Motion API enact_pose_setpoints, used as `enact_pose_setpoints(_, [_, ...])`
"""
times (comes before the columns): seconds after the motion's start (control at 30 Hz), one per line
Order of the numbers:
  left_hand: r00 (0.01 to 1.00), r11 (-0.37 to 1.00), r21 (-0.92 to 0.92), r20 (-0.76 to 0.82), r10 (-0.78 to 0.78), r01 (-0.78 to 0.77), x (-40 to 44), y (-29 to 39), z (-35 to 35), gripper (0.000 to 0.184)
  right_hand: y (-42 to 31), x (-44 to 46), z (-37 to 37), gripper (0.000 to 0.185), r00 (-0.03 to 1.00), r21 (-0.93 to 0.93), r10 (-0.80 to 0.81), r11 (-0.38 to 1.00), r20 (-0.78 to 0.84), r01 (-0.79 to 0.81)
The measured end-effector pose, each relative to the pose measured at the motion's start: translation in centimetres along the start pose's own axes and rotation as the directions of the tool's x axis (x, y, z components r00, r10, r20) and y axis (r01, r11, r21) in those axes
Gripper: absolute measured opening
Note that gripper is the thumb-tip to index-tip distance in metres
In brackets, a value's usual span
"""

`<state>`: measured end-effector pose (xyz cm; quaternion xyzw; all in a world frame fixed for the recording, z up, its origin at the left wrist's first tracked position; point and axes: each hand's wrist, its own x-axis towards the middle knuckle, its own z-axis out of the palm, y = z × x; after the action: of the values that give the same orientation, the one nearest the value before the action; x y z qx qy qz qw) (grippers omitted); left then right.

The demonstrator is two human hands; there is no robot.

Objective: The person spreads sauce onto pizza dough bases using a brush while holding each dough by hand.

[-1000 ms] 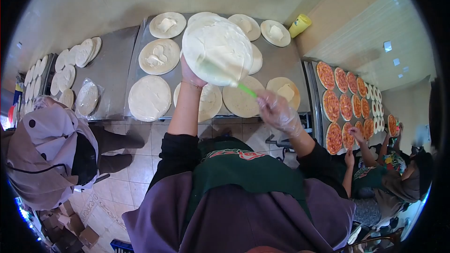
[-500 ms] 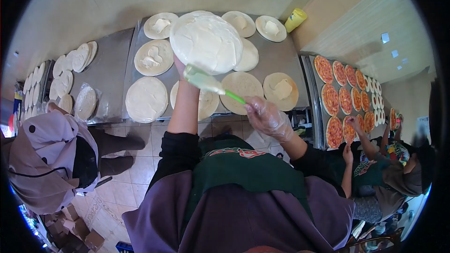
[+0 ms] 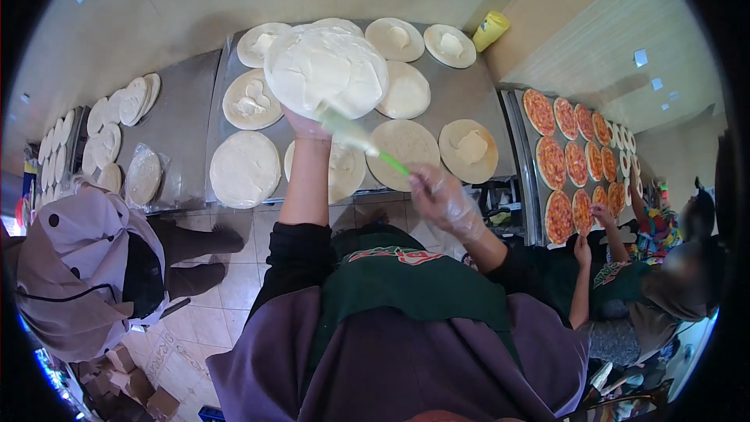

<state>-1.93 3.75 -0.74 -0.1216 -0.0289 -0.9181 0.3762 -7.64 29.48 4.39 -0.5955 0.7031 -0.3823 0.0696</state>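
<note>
From here I see the base (image 3: pixel 326 62) above the table (image 3: pixel 462 95), resting on the left hand (image 3: pixel 308 123) (fingers hidden; I cannot tell their grip). The right hand (image 3: pixel 445 202) grasps the spatula (image 3: pixel 394 162). The base seems light and soft, slippery on top; better hold underneath.

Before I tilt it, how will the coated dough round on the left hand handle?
The coated dough round is probably fairly stiff, as it overhangs the left hand without obvious droop. Its top is likely slippery, being smeared with white spread. Broad and propped from below by one hand, it may tip if nudged.
</note>
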Motion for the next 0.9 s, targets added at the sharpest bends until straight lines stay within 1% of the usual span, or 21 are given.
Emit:
enact_pose_setpoints(0.03, [0.992, 0.990, -0.113, 0.101, -0.075, 0.086, -0.2, 0.3, 0.0, 0.062, 0.0, 0.5, -0.6, 0.017, 0.995, 0.047, 0.079, 0.996, -0.054, -0.076])
enact_pose_setpoints(0.07, [0.992, 0.990, -0.113, 0.101, -0.076, 0.087, -0.4, 0.4, 0.2, 0.062, -0.1, 1.2, -1.4, 0.017, 0.995, 0.048, 0.079, 0.996, -0.054, -0.076])
enact_pose_setpoints(0.13, [0.996, 0.998, 0.025, 0.057, -0.067, 0.065, -0.6, 0.8, 0.6, 0.060, 0.3, 2.6, -3.0, 0.016, 0.960, -0.017, 0.224, 0.973, -0.167, -0.230])
enact_pose_setpoints(0.27, [0.995, 0.996, 0.045, 0.062, -0.074, 0.071, -0.7, 1.4, 0.4, 0.061, 2.9, 3.4, -3.7, 0.016, 0.952, -0.046, 0.246, 0.965, -0.180, -0.258])
enact_pose_setpoints(0.33, [0.998, 0.986, 0.167, -0.049, 0.034, -0.026, -0.7, 1.3, 1.0, 0.064, 3.8, 3.0, -3.1, 0.015, 0.962, -0.136, 0.256, 0.954, -0.100, -0.268])
enact_pose_setpoints(0.37, [0.998, 0.985, 0.168, -0.049, 0.042, -0.033, -0.6, 1.4, 0.9, 0.064, 4.0, 2.6, -2.4, 0.015, 0.963, -0.136, 0.252, 0.955, -0.094, -0.263])
enact_pose_setpoints(0.43, [0.997, 0.996, -0.088, 0.079, -0.014, 0.021, -0.3, 1.5, 0.7, 0.064, 3.9, 1.2, -0.7, 0.015, 0.982, 0.001, 0.138, 0.990, -0.132, -0.139])
enact_pose_setpoints(0.47, [0.997, 0.996, -0.088, 0.078, -0.010, 0.017, -0.2, 1.5, 0.3, 0.064, 3.7, 0.5, 0.0, 0.015, 0.982, 0.001, 0.136, 0.991, -0.129, -0.137])
enact_pose_setpoints(0.53, [0.997, 0.993, -0.114, 0.076, 0.008, 0.001, 0.0, 1.4, -0.6, 0.064, 3.3, -0.6, 1.0, 0.016, 0.996, 0.034, 0.047, 0.998, -0.074, -0.045])
enact_pose_setpoints(0.57, [0.997, 0.993, -0.114, 0.077, 0.004, 0.005, 0.0, 1.3, -0.6, 0.064, 3.0, -0.7, 1.2, 0.016, 0.996, 0.034, 0.049, 0.998, -0.077, -0.047])
enact_pose_setpoints(0.63, [0.997, 0.994, -0.107, 0.077, -0.023, 0.031, -0.1, 1.2, -0.7, 0.064, 2.1, -0.5, 1.0, 0.016, 0.997, 0.051, -0.072, 0.996, -0.005, 0.072])
enact_pose_setpoints(0.67, [0.996, 0.994, -0.104, 0.077, -0.037, 0.045, -0.3, 1.0, -0.7, 0.064, 1.9, -0.4, 0.5, 0.016, 0.998, 0.050, -0.068, 0.996, -0.008, 0.068])
enact_pose_setpoints(0.73, [0.995, 0.992, -0.099, 0.076, -0.067, 0.075, -0.7, 0.6, -0.7, 0.064, 1.5, 0.4, -0.9, 0.014, 0.991, 0.035, 0.135, 0.990, -0.019, -0.134])
enact_pose_setpoints(0.77, [0.994, 0.991, -0.096, 0.077, -0.083, 0.091, -0.9, 0.4, -0.6, 0.064, 1.5, 1.0, -1.7, 0.014, 0.990, 0.034, 0.139, 0.990, -0.025, -0.138])
enact_pose_setpoints(0.83, [0.990, 0.988, -0.090, 0.081, -0.116, 0.123, -1.0, 0.0, -0.5, 0.065, 1.9, 2.4, -3.0, 0.013, 0.956, -0.020, 0.269, 0.962, -0.121, -0.273])
enact_pose_setpoints(0.87, [0.989, 0.987, -0.089, 0.083, -0.123, 0.130, -0.9, 0.0, -0.8, 0.065, 2.6, 3.0, -3.3, 0.013, 0.954, -0.020, 0.271, 0.961, -0.128, -0.276])
enact_pose_setpoints(0.9, [0.980, 0.979, -0.107, 0.116, -0.161, 0.174, -1.0, 0.1, -1.2, 0.065, 3.3, 3.5, -3.5, 0.013, 0.963, -0.053, 0.208, 0.974, -0.173, -0.219])
